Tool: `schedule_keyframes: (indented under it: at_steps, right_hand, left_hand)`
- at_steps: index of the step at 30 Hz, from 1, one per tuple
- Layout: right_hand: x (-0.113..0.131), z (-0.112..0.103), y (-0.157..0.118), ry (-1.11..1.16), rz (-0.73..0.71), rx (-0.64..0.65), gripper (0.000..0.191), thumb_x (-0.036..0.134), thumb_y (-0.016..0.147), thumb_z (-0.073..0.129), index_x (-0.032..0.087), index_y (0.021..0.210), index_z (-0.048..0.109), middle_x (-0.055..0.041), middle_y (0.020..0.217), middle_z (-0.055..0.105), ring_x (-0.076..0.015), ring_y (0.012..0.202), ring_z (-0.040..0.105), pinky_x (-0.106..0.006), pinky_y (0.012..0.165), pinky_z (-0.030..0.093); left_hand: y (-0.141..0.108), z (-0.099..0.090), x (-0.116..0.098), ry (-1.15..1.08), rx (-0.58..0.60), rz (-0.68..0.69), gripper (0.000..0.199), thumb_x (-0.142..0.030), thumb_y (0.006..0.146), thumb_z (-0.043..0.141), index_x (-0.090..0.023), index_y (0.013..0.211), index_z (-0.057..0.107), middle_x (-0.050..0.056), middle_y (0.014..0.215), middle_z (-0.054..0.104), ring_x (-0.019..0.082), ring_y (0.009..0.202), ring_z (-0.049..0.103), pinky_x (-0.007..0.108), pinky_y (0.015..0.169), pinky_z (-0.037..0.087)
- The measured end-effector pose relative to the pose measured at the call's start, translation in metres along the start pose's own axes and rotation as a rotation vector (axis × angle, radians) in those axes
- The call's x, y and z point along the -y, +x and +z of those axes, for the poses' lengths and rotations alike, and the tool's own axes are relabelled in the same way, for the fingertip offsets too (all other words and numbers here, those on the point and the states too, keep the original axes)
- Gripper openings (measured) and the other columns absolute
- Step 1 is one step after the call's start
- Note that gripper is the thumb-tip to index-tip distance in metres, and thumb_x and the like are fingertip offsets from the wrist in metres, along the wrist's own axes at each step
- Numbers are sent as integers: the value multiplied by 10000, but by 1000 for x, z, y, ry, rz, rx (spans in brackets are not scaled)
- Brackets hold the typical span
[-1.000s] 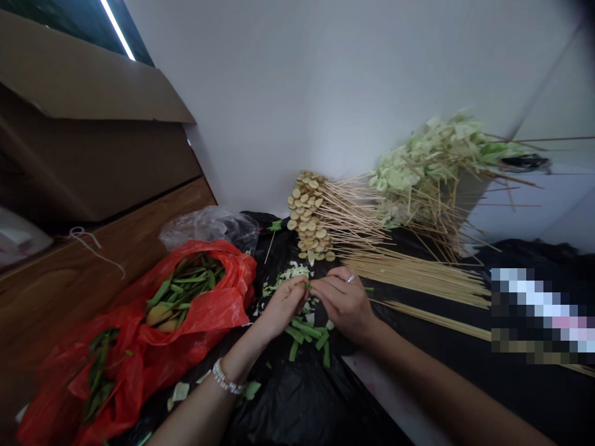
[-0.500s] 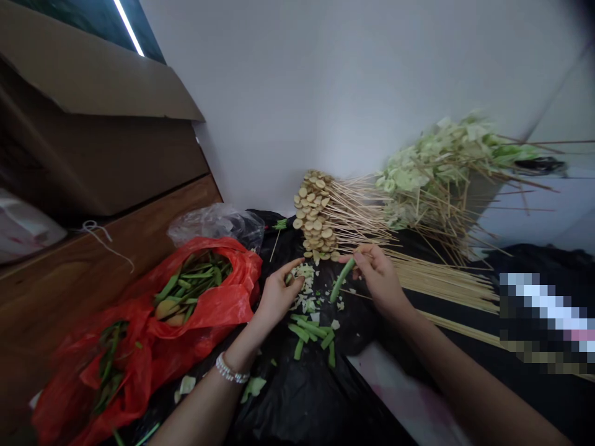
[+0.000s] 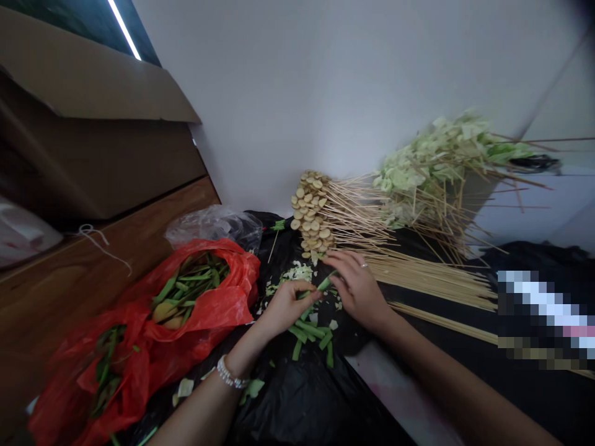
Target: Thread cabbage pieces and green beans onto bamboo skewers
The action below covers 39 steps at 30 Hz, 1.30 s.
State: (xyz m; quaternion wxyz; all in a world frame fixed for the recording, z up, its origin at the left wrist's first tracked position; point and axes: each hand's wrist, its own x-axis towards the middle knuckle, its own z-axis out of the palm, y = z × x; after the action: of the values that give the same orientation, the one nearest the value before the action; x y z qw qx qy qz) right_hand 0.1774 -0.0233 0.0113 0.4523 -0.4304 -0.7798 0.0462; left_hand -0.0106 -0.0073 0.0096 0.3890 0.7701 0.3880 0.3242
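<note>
A green bean piece [image 3: 324,284] is between my two hands. My left hand [image 3: 290,305], with a beaded bracelet on its wrist, is closed on its lower left end. At the upper right end, my right hand [image 3: 356,286] pinches it between thumb and fingers; a ring shows on one finger. Just below lie several cut green bean pieces [image 3: 312,330] on black plastic [image 3: 307,402]. Pale chopped scraps [image 3: 300,271] are scattered behind my left hand. Beyond my right hand sits a pile of skewered round slices [image 3: 312,214].
Left stands a red bag [image 3: 223,313] of green beans, beside a clear plastic bag [image 3: 214,226]. Bare skewers [image 3: 432,279] lie at right, below skewered cabbage leaves [image 3: 418,161]. A cardboard box [image 3: 111,155] is at upper left, a white wall [image 3: 279,93] behind.
My right hand has moved left and down with the bean piece, and my left hand has moved slightly right and down and closed on it. The view has shifted slightly.
</note>
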Motion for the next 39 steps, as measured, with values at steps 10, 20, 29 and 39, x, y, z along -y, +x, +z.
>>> schedule_keyframes:
  at_steps: [10,20,29,39]
  right_hand:
    - [7,8,-7,-613,-328,354,152,122,903,439,166,886,583,-61,809,600,-210,798,518,-388,859,334]
    - [9,13,-11,-456,-170,314,169,89,886,411,190,844,540,-39,797,580,-193,739,481,-307,698,311]
    - [14,21,-13,-111,58,143,232,172,946,291,204,833,491,-20,774,562,-160,701,503,-266,657,349]
    - [16,20,-9,431,355,165,233,279,958,320,217,1030,533,26,701,555,-112,587,523,-237,578,404]
  left_hand:
    - [-3,-4,-2,392,21,123,232,-288,897,506,-164,812,681,27,734,592,160,746,556,248,680,392]
    - [-2,-6,-5,127,-9,113,269,-362,870,569,-143,829,721,33,728,611,154,716,560,249,674,390]
    - [-2,3,-7,-348,-110,-85,285,-418,776,669,-134,754,674,21,716,627,133,687,557,235,658,419]
    - [5,-16,-1,-1237,-102,-375,251,-324,836,579,-158,698,451,-88,553,309,15,371,148,140,333,128]
